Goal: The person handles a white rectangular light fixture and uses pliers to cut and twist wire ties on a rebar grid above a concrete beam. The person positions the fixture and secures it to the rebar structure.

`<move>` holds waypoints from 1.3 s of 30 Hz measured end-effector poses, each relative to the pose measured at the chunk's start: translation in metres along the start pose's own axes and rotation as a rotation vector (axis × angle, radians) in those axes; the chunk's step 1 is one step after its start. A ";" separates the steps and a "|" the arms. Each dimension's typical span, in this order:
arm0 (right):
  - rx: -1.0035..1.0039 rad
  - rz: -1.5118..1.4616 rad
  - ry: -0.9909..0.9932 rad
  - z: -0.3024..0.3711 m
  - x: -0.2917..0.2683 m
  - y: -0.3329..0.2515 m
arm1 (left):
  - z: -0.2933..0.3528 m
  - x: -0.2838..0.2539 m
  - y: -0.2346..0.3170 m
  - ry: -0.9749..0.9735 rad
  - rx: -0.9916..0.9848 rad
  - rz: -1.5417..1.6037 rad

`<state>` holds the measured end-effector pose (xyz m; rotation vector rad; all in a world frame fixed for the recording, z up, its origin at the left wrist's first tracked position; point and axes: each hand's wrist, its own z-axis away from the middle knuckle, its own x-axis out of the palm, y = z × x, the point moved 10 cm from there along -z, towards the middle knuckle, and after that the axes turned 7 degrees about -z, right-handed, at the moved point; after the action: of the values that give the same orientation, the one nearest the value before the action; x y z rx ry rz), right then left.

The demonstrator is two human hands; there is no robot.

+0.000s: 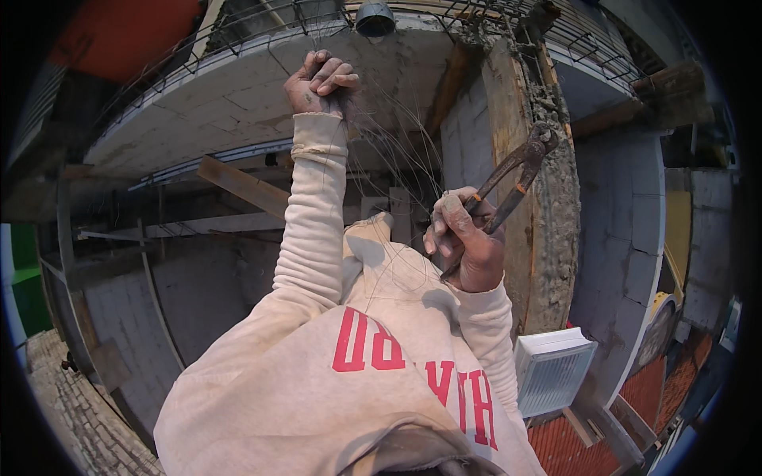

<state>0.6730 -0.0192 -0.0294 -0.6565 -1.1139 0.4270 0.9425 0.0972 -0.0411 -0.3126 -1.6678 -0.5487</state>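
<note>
My left hand [321, 83], raised toward the rebar at the top, is closed with its fingers curled round thin tie wire [421, 131]. Loose strands of this wire trail from it down in front of my chest toward the other hand. My right hand [472, 246], lower and to the right, grips the handles of rusty end-cutting pincers [533, 152]. The pincers' jaws point up and right, close in front of a rough concrete edge. Whether the jaws hold anything, I cannot make out. Dust covers both hands.
Steel rebar [178, 67] runs along the wall top, with a grey pipe end [375, 22] beside it. A wooden post [508, 103] borders the rough concrete [556, 230] at right. A loose plank [242, 184] slants below left. A glass-faced white block [556, 371] stands lower right.
</note>
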 end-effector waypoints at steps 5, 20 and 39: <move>0.026 -0.020 0.078 -0.009 -0.010 0.000 | 0.001 0.006 -0.032 0.004 -0.067 -0.053; -0.057 -0.097 0.204 0.113 -0.112 -0.084 | 0.023 -0.145 0.221 0.430 0.371 -0.159; -0.319 -0.247 0.005 0.138 -0.132 -0.098 | 0.104 -0.096 0.352 0.817 0.703 -0.942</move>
<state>0.4939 -0.1356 -0.0135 -0.7848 -1.2528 0.0342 1.0461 0.4595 -0.0834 1.1271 -1.0072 -0.6007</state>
